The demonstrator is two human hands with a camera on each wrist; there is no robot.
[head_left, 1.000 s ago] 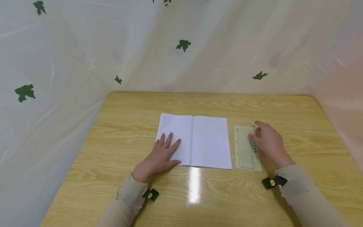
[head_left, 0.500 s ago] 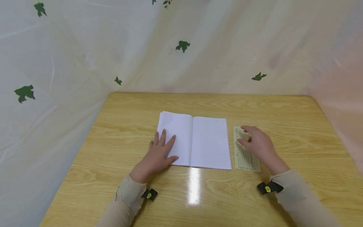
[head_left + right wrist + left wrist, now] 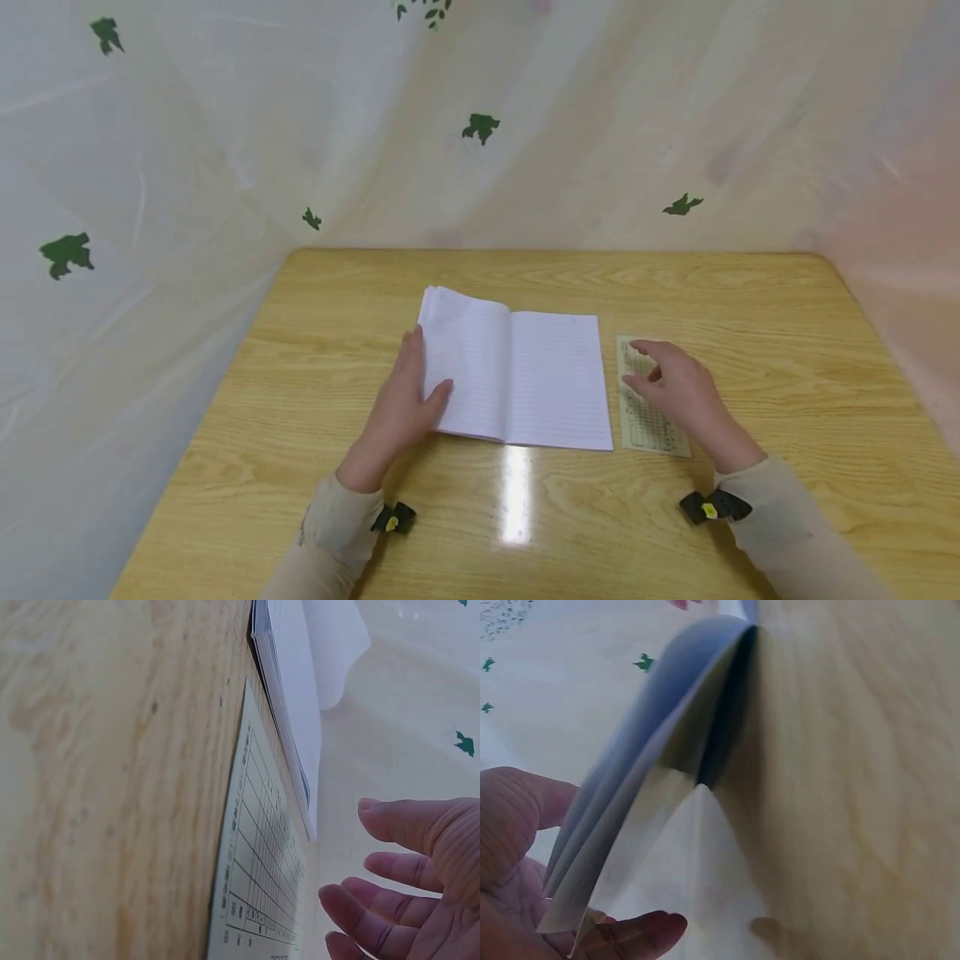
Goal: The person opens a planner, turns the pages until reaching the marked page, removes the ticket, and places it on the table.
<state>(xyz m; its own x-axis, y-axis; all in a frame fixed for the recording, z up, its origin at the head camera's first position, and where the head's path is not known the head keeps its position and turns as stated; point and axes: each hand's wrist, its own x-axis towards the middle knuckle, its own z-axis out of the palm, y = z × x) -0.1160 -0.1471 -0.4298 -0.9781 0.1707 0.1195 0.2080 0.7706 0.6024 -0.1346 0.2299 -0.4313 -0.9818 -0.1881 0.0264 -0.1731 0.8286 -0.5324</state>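
Observation:
An open lined notebook (image 3: pixel 558 379) lies on the wooden table in the head view. My left hand (image 3: pixel 401 412) holds its left side at the outer edge, thumb on the page. The left wrist view shows several raised pages (image 3: pixel 622 787) curving up, with the thumb on one side and fingertips on the other. Right of the notebook lies a pale yellow-green printed sheet (image 3: pixel 654 432) with a grid. My right hand (image 3: pixel 682 392) hovers over it, fingers loosely bent and holding nothing; in the right wrist view a gap separates the fingers from the sheet (image 3: pixel 259 862).
The wooden table (image 3: pixel 570 517) has its far edge against a pale curtain (image 3: pixel 585 150) with green leaf and bird shapes. A black strap (image 3: pixel 716 506) sits at the right wrist, another strap (image 3: pixel 393 517) at the left.
My left hand has slid from lying flat on the left page to its outer edge, and the left pages have lifted. My right hand has shifted left over the sheet.

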